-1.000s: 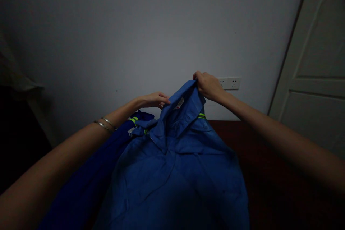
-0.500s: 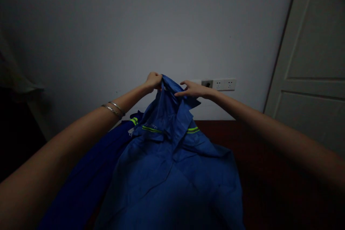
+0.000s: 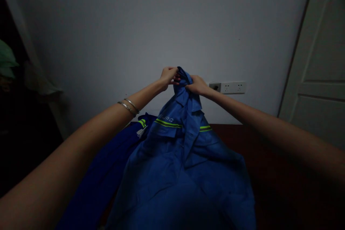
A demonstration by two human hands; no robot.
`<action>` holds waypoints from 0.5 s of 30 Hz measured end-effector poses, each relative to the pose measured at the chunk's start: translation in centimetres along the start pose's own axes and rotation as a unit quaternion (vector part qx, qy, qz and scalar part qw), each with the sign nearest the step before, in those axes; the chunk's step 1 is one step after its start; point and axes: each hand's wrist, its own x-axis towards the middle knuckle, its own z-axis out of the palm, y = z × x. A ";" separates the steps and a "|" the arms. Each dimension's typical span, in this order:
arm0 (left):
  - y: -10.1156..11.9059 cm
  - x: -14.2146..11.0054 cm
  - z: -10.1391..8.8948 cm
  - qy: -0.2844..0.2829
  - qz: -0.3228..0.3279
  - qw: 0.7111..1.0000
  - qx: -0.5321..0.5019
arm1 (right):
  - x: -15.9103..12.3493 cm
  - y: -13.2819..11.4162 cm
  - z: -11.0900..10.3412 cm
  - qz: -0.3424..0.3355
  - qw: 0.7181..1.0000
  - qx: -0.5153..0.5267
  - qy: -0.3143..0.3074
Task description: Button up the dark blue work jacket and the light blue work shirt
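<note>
A blue work shirt (image 3: 183, 165) with yellow-green reflective stripes hangs from its collar, lifted in front of me over a dark wooden table (image 3: 275, 172). My left hand (image 3: 167, 76) pinches the left side of the collar, fingers closed. Close beside it my right hand (image 3: 196, 85) grips the right side of the collar. Two thin bangles (image 3: 128, 106) sit on my left wrist. A second dark blue garment (image 3: 105, 172) lies under my left arm.
A white wall stands close behind the table, with a socket strip (image 3: 229, 87) at hand height. A pale door (image 3: 320, 79) is at the right. Dim shapes, one green (image 3: 7, 61), sit in the dark at the left.
My hands have come together at the collar and raised the shirt higher, so the chest stripes now show. The right hand went from fingers resting on the cloth to a closed grip.
</note>
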 end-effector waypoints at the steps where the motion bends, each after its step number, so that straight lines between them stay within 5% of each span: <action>1: 0.0 0.1 -0.6 0.000 0.012 1.000 0.005 | 0.5 0.2 -0.8 0.007 1.000 -0.006 0.004; 5: -0.2 0.4 -2.7 0.011 0.034 0.998 0.055 | 3.6 0.7 -4.4 0.062 0.997 -0.027 0.031; 9: -0.4 0.5 -3.4 -0.059 0.014 0.994 0.090 | 7.4 0.7 -8.0 0.078 0.995 0.003 0.063; 15: -3.8 -0.2 -1.8 -0.180 -0.075 0.978 -0.073 | 9.3 -1.7 -10.7 0.091 0.992 0.019 0.089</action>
